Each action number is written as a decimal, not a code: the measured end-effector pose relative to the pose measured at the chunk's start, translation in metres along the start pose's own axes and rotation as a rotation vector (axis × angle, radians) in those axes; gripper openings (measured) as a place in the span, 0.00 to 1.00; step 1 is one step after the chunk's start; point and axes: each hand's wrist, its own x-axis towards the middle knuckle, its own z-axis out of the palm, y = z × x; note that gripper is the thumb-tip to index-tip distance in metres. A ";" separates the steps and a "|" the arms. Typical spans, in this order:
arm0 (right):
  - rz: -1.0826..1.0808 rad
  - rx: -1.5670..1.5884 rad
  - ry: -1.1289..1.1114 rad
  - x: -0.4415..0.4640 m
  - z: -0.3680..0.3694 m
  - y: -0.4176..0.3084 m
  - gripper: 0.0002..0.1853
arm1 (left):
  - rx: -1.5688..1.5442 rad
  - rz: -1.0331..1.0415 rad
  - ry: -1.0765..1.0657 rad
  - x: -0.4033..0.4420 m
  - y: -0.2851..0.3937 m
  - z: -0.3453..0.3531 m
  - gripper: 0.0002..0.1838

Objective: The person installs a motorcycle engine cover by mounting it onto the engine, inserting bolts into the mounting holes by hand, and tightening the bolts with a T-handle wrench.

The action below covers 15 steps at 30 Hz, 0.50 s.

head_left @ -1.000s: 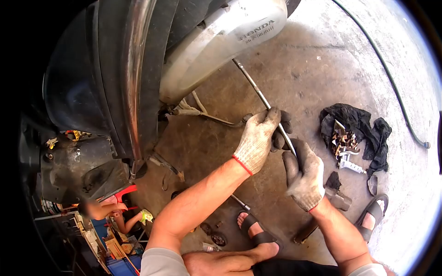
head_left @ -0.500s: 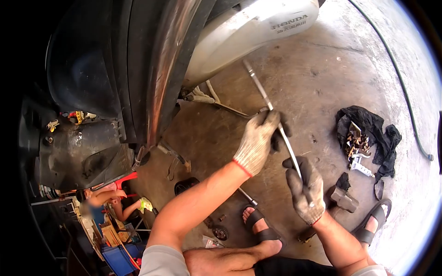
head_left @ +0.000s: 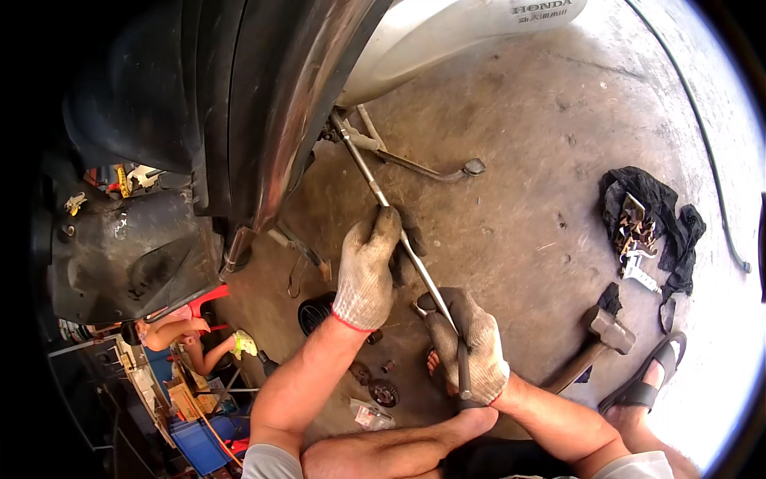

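Gloved left hand point(head_left: 369, 259) pinches the shaft of a long metal rod point(head_left: 426, 275), which slants up to the underside of a scooter point(head_left: 263, 104); the right hand point(head_left: 477, 343) cradles the rod's near end, though how tightly its fingers close is unclear from above. An off-square tip or uneven push could let the rod skid, jarring both hands. Half a second earlier, the tip showed just outside the scooter's white cover point(head_left: 447, 44); now it reaches the scooter's underside.
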 end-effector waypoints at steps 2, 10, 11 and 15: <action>-0.100 -0.050 0.034 0.000 0.002 0.000 0.13 | 0.025 0.011 -0.002 0.001 0.001 -0.001 0.21; -0.185 -0.221 0.018 -0.005 -0.021 -0.019 0.21 | -0.057 -0.002 0.007 -0.001 0.007 0.009 0.21; -0.254 -0.246 0.047 -0.008 -0.025 -0.017 0.23 | -0.054 -0.003 0.004 -0.001 0.009 0.010 0.21; -0.330 -0.317 -0.032 -0.014 -0.039 -0.025 0.27 | -0.124 -0.027 -0.007 -0.005 0.017 0.016 0.20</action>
